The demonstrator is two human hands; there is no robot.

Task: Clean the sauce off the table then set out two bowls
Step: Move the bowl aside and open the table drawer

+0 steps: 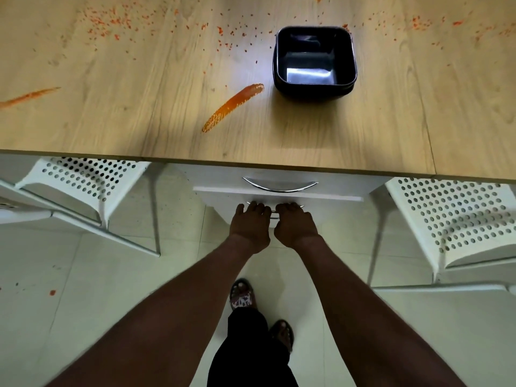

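Sauce (233,107) above; left hand (250,224), right hand (296,224) around drawer handle (274,215).

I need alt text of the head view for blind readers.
The left hand and right hand grip the lower curved metal drawer handle under a wooden table. An orange sauce streak and specks soil it beside stacked black square bowls.

Dining or break-room corner, home or office not clear. Shown by: wood-grain laminate table (391,129), white perforated chairs (81,174) (452,216) at either side, white drawers (223,194) beneath with curved chrome drawer handle (280,186), pale glossy floor tiles (83,289), stacked black square bowls (314,62), orange sauce smears (233,107) across tabletop.
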